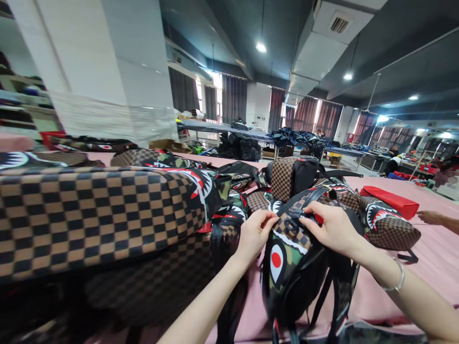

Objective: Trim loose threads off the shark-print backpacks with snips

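In front of me a checkered and camouflage backpack [292, 260] with a red-and-white eye print stands on the pink tabletop, its black straps hanging down. My left hand [255, 232] is closed in a pinch at the upper left edge of this backpack. At its top, beside a small black loop [292, 222], my right hand [333, 228] pinches the bag with thumb and forefinger. What exactly lies between the fingertips is too small to make out. A bracelet [396, 277] circles my right wrist.
Large checkered backpacks [89, 215] are piled close on my left. More shark-print bags [390, 222] lie beyond and to the right, next to a red pouch [390, 200]. Another person's hand [430, 218] rests over the pink table [437, 253] at far right. A white pillar [118, 71] rises behind.
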A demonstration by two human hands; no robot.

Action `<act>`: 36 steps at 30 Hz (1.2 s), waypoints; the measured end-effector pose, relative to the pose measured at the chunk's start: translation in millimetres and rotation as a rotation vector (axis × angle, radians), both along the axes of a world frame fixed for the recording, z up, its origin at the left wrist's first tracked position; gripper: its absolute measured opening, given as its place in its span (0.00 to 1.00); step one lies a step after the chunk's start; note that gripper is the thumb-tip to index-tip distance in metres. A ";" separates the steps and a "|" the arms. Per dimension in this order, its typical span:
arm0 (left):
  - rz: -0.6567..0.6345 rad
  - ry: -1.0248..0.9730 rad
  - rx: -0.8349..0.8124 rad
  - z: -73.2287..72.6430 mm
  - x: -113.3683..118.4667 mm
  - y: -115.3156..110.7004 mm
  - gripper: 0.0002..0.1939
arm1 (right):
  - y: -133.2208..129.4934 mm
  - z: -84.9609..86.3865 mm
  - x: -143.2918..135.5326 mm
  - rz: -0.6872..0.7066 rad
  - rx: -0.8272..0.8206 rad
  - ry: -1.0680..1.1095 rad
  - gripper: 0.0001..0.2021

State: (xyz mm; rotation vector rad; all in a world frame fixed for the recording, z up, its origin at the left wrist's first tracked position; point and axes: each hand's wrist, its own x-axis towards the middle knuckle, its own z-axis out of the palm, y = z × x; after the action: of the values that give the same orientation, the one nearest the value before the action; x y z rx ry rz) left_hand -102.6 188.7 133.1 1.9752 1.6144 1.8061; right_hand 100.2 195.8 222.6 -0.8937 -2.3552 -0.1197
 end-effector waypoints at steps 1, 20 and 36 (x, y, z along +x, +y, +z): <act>0.002 0.014 0.017 1.5 2.0 0.3 0.09 | 1.7 2.0 -4.0 -0.004 -0.001 -0.029 0.08; -0.242 -0.509 -0.049 2.1 12.3 -7.0 0.10 | -7.7 21.7 -46.3 -0.087 0.073 -0.502 0.09; -0.210 0.371 0.124 36.9 -15.8 10.6 0.11 | -3.2 4.2 21.2 -0.059 -0.065 -0.056 0.09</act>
State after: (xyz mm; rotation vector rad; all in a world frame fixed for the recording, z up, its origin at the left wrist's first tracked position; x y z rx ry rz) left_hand -118.4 199.3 170.0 2.5489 1.3244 1.5696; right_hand 121.5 192.6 226.8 -1.0032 -2.3970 -0.0939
